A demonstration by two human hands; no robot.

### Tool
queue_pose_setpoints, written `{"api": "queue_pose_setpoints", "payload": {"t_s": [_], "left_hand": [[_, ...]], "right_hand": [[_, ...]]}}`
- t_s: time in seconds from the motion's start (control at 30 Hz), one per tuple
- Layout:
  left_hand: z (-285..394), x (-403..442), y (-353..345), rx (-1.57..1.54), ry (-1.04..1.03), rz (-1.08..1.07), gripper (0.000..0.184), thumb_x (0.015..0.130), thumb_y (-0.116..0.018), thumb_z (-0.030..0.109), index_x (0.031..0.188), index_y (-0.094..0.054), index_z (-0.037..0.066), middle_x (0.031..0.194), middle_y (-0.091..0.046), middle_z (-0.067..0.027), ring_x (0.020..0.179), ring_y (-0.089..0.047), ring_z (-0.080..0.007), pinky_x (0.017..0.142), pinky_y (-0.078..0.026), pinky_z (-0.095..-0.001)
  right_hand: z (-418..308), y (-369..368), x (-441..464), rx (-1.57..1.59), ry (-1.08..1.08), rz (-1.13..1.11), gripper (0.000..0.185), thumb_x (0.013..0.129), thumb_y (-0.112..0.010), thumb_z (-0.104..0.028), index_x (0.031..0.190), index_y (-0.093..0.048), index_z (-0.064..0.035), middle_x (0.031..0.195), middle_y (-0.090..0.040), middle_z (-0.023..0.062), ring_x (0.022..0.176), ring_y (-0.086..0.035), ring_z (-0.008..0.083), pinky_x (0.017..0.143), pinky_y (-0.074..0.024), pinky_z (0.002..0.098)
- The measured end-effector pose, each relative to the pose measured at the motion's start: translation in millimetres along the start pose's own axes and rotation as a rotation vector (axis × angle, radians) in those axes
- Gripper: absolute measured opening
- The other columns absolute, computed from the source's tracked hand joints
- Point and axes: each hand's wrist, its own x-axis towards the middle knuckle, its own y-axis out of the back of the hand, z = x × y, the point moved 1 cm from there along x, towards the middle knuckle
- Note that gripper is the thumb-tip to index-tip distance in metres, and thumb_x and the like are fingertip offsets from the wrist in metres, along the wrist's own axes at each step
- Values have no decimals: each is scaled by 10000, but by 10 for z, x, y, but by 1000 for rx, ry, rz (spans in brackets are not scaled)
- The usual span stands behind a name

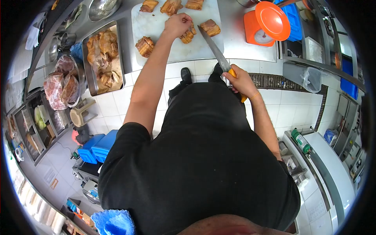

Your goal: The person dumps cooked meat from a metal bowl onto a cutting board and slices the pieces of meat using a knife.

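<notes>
My right hand (241, 83) grips the yellow-orange handle of a long kitchen knife (217, 54). Its blade points up and left, and the tip is beside a browned chunk of pork belly (210, 28). My left hand (178, 25) is over the white cutting board (172, 55), its fingers curled and pinched together. Just below those fingers lies a partly sliced piece of pork belly (188, 36); whether they hold a bit of it is hidden. Another scored chunk (145, 46) sits at the board's left, and three more pieces (171, 6) lie along the far side.
An orange kitchen scale (260, 29) stands right of the board on the steel counter (239, 51). At left are a metal tray (121, 68) with cooked poultry, bagged meat (62, 84) and a steel bowl (102, 8). A floor drain grate (274, 81) runs at right.
</notes>
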Motion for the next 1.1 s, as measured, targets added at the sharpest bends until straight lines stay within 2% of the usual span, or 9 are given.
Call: {"api": "queue_pose_setpoints", "payload": {"t_s": [0.17, 0.23, 0.37, 0.53, 0.73, 0.83, 0.93, 1.03, 1.1], "left_hand": [[126, -247, 103, 199, -33, 39, 286, 928, -722, 346, 1117, -779, 139, 1122, -788, -45, 981, -756, -217, 891, -591, -362], [158, -309, 118, 249, -76, 51, 303, 921, -720, 345, 1134, -773, 135, 1168, -776, -46, 1011, -748, -244, 922, -587, -390], [138, -566, 124, 205, -233, 257, 429, 894, -752, 355, 1228, -722, 88, 1215, -727, -150, 1040, -721, -330, 959, -573, -444], [273, -1234, 10, 224, 47, 181, 738, 834, -851, 326, 1430, -543, 20, 1175, -687, -230, 1036, -710, -363, 936, -582, -455], [214, -979, -52, -34, 86, 109, 753, 818, -876, 191, 1438, -483, 24, 1232, -664, -238, 1101, -689, -406, 944, -574, -504], [196, -776, -109, 47, -3, 226, 782, 795, -889, 190, 1454, -500, 28, 1028, -712, -158, 985, -705, -317, 861, -584, -450], [156, -618, -153, 145, -44, 293, 788, 796, -887, 212, 1461, -500, 38, 1079, -698, -163, 959, -705, -317, 849, -588, -434], [240, -696, -118, 110, 42, 252, 794, 783, -895, 278, 1449, -529, 48, 1228, -668, -176, 1066, -679, -330, 911, -559, -464], [482, -880, -56, 309, -68, 373, 776, 789, -875, 369, 1430, -561, 63, 1327, -626, -184, 1177, -630, -335, 1000, -494, -507]], "right_hand": [[-55, 14, 44, -155, 47, 32, 350, 1023, -693, -341, 1112, -590, -18, 723, -687, 187, 611, -710, 316, 562, -543, 441], [38, -49, 156, -345, 225, 149, 349, 1013, -691, -338, 1112, -584, -21, 772, -708, 223, 694, -718, 396, 627, -550, 508], [27, -90, 225, -539, 256, 234, 335, 999, -682, -333, 1120, -577, -39, 850, -726, 263, 815, -710, 482, 715, -546, 594], [-59, -111, 205, -697, 261, 269, 319, 1010, -664, -326, 1132, -583, -42, 847, -732, 240, 802, -724, 454, 713, -574, 568], [-182, -146, 154, -761, 249, 274, 329, 1015, -656, -313, 1139, -571, -20, 864, -736, 236, 823, -735, 436, 716, -586, 555], [-210, -115, 171, -690, 244, 271, 338, 1025, -650, -300, 1137, -555, 5, 842, -721, 258, 825, -725, 454, 726, -579, 564], [-286, -37, 111, -538, 209, 231, 340, 1035, -649, -301, 1125, -554, 14, 822, -701, 277, 821, -710, 477, 714, -552, 563], [-388, 120, -189, -361, 121, 185, 342, 1043, -651, -307, 1107, -550, 13, 791, -678, 284, 793, -690, 493, 693, -518, 555], [-413, 208, -405, -278, 21, 174, 342, 1047, -651, -313, 1100, -546, 9, 770, -666, 278, 767, -678, 495, 679, -499, 548]]}}
